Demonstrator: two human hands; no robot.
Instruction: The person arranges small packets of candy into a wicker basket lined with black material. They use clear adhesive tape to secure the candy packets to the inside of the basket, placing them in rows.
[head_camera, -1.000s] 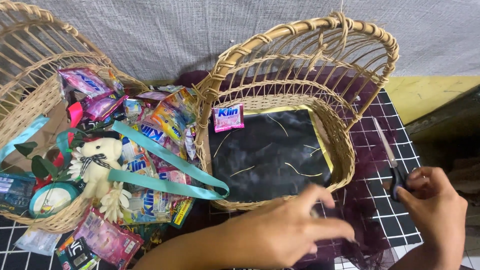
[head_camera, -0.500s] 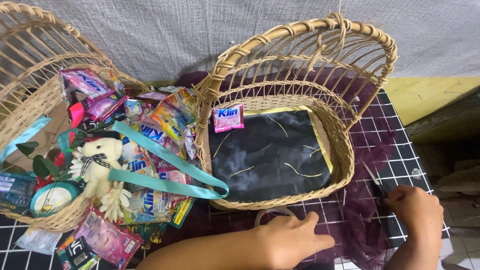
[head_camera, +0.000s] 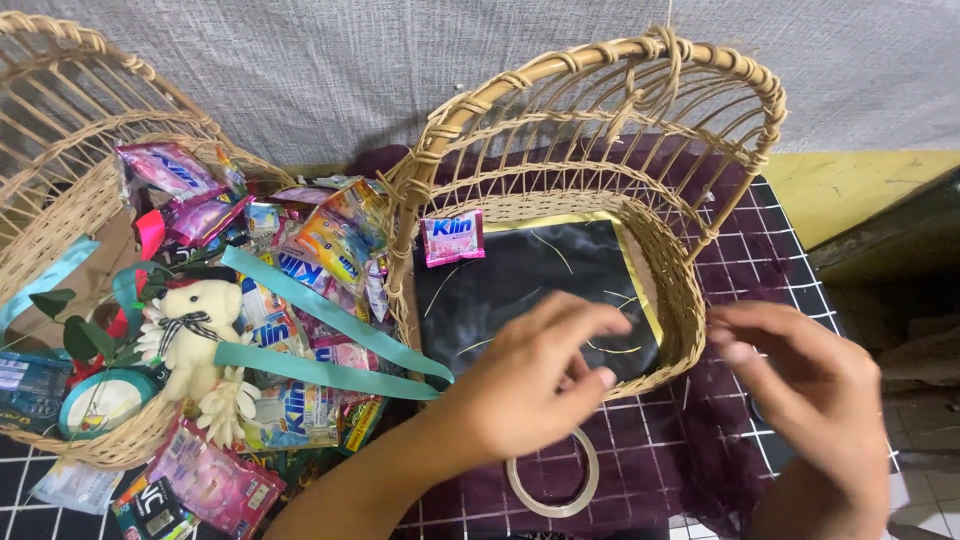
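Wicker basket (head_camera: 690, 300), both hands now nearer

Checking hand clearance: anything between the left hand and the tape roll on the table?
Nothing visible. The left hand hovers just above the tape roll, which lies flat on the dark mesh cloth in front of the wicker basket. The hand hides the roll's top edge. The right hand is off to the side.

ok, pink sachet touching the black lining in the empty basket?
Touching. The head view shows the pink sachet lying at the back left corner of the wicker basket, its lower edge overlapping the black lining with no gap visible.
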